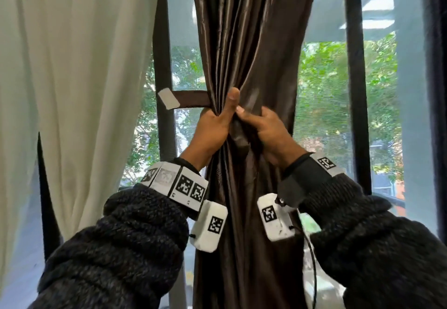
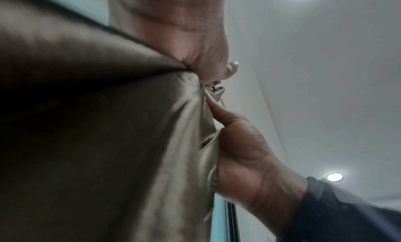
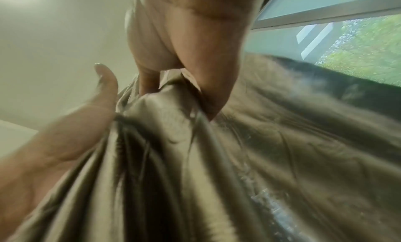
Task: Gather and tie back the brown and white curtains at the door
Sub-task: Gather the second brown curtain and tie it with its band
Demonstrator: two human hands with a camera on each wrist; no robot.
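The brown satin curtain [image 1: 251, 50] hangs at the middle of the glass door, gathered into a narrow bunch. My left hand [image 1: 217, 120] grips the bunch from the left with its thumb pointing up. My right hand [image 1: 262, 127] grips it from the right, fingers curled into a brown fold. A brown tie-back strap [image 1: 191, 98] with a white patch [image 1: 168, 98] at its end sticks out leftward from behind the bunch. The white curtain [image 1: 72, 67] hangs loose at the left. In the wrist views the brown curtain [image 2: 108, 125] [image 3: 217, 160] is squeezed between left hand [image 2: 195, 40] [image 3: 76, 125] and right hand [image 2: 249, 151] [image 3: 184, 40].
The dark door frame [image 1: 355, 91] stands right of the brown curtain, another upright [image 1: 164, 67] between the two curtains. Trees show through the glass [image 1: 324, 103]. A dark pointed object [image 1: 46, 187] rises at the lower left.
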